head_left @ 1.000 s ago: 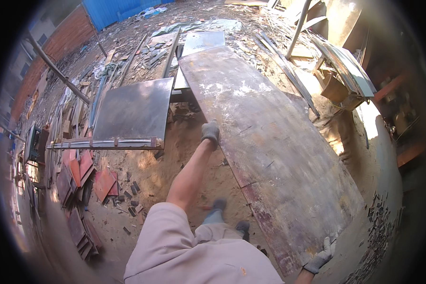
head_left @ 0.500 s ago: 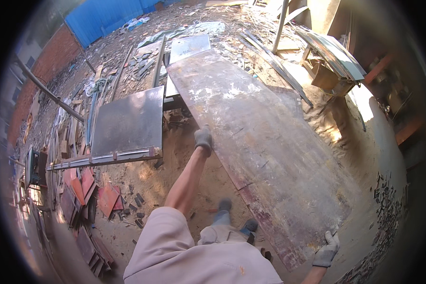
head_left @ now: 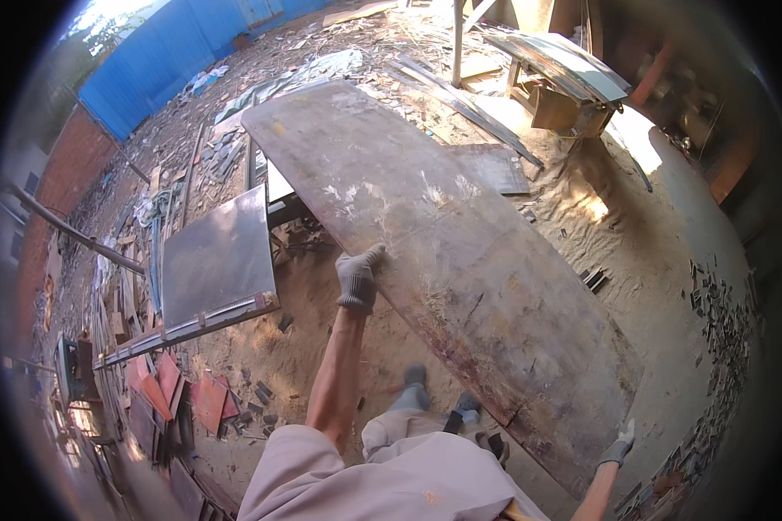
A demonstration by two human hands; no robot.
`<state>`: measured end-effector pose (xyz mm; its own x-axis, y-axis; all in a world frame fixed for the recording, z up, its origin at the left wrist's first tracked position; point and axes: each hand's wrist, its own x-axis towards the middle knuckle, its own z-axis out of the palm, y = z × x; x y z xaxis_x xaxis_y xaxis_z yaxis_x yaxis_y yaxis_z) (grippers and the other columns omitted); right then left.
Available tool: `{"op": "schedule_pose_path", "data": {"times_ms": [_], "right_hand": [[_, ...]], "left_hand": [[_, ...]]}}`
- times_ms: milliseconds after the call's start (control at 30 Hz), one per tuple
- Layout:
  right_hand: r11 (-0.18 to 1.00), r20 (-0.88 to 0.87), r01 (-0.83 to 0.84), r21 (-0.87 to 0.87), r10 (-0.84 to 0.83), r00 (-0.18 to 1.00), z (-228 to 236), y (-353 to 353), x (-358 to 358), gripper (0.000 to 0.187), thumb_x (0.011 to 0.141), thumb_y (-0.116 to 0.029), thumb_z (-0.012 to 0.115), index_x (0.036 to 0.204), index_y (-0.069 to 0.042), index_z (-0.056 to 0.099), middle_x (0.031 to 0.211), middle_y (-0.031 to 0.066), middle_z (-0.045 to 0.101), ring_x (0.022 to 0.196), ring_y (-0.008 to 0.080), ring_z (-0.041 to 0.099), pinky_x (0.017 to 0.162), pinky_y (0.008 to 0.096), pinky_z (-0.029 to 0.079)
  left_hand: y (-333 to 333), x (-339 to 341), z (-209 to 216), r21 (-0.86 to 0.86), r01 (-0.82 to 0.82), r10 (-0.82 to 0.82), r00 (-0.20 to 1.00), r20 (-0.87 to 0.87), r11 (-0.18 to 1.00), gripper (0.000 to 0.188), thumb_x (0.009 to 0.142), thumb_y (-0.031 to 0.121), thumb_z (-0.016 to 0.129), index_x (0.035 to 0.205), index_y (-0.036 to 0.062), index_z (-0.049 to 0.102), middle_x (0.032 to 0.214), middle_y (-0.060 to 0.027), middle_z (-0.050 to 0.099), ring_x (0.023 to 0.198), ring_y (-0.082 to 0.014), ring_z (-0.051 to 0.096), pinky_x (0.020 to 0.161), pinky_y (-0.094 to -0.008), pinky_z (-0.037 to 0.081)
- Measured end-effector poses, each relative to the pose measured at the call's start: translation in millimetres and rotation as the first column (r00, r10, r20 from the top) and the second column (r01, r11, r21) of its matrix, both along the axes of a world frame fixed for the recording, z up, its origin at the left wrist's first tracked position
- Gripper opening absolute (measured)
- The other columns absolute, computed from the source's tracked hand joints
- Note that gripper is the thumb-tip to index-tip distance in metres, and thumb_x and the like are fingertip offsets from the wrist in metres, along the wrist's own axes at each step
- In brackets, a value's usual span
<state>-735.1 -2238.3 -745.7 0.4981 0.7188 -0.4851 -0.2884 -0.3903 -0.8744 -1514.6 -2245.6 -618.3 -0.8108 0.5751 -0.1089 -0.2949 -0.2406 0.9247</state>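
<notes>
A large, worn plywood board (head_left: 460, 260), grey-brown with pale scuffs and a reddish near edge, slants from the far left to the near right in front of me. My left hand (head_left: 357, 276), in a grey knit glove, is closed on its left long edge, thumb on top and the other fingers out of sight beneath. At the near right corner, my right hand (head_left: 619, 445), gloved too, grips the board's short end. The far end reaches over part of a work table with a dark, flat top (head_left: 222, 256), partly hiding it. Whether they touch I cannot tell.
Reddish board offcuts (head_left: 210, 401) lie at the left by the table's metal rail (head_left: 187, 330). Another flat panel (head_left: 493, 168) rests on the ground beyond the board. A second bench (head_left: 565, 69) stands far right, and small dark scraps (head_left: 725, 347) cover the right-hand ground.
The board's far end has swung left and now covers most of the pale panel behind the table. Both hands keep their hold. My view has shifted a little to the right.
</notes>
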Motion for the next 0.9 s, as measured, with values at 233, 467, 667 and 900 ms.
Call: {"op": "schedule_pose_path", "data": {"times_ms": [233, 467, 667, 900], "right_hand": [[0.869, -0.024, -0.483, -0.106, 0.483, 0.875, -135.2, 64.9, -221.8, 0.071, 0.106, -0.057, 0.038, 0.145, 0.000, 0.052, 0.143, 0.0189, 0.062, 0.123, 0.0322, 0.062, 0.105, 0.0444, 0.049], [0.274, 0.303, -0.718, 0.640, 0.768, 0.564, 277.1, 247.3, -386.7, 0.094, 0.103, -0.074, 0.026, 0.160, 0.001, 0.029, 0.157, 0.0271, 0.044, 0.144, 0.0358, 0.046, 0.119, 0.0492, 0.033], [0.025, 0.112, -0.315, 0.949, 0.905, 0.410, 530.0, 213.3, -230.1, 0.083, 0.107, -0.057, 0.041, 0.155, 0.009, 0.027, 0.157, 0.0316, 0.039, 0.146, 0.0437, 0.040, 0.122, 0.0559, 0.032], [0.532, -0.271, -0.142, 0.835, 0.621, 0.736, 270.7, 145.4, -26.7, 0.072, 0.104, -0.048, 0.050, 0.152, 0.005, 0.040, 0.155, 0.0227, 0.047, 0.141, 0.0402, 0.046, 0.119, 0.0545, 0.036]], "left_hand": [[6.2, 14.6, 260.8, 0.152, 0.008, 0.084, 0.804, -0.589, 0.988, 0.017, 0.087, 0.011, 0.082, 0.096, -0.0024, 0.077, 0.084, -0.0080, 0.077, 0.067, -0.0151, 0.070, 0.064, -0.0301, 0.058], [13.6, 64.0, 414.0, 0.054, -0.335, 0.097, 0.115, -0.989, 0.941, 0.022, 0.087, 0.012, 0.076, 0.108, 0.0054, 0.076, 0.080, -0.0141, 0.076, 0.068, -0.0258, 0.073, 0.064, -0.0365, 0.059], [41.3, 94.4, 258.2, 0.332, -0.232, 0.311, -0.122, -0.942, 0.914, 0.042, 0.091, 0.010, 0.064, 0.133, 0.0095, 0.067, 0.108, -0.0209, 0.074, 0.089, -0.0367, 0.075, 0.076, -0.0442, 0.061], [-6.0, 68.5, -15.0, -0.152, -0.174, -0.184, -0.189, -0.965, 0.973, 0.037, 0.098, 0.009, 0.057, 0.135, 0.0074, 0.065, 0.136, -0.0164, 0.067, 0.130, -0.0313, 0.062, 0.114, -0.0482, 0.046]]}}
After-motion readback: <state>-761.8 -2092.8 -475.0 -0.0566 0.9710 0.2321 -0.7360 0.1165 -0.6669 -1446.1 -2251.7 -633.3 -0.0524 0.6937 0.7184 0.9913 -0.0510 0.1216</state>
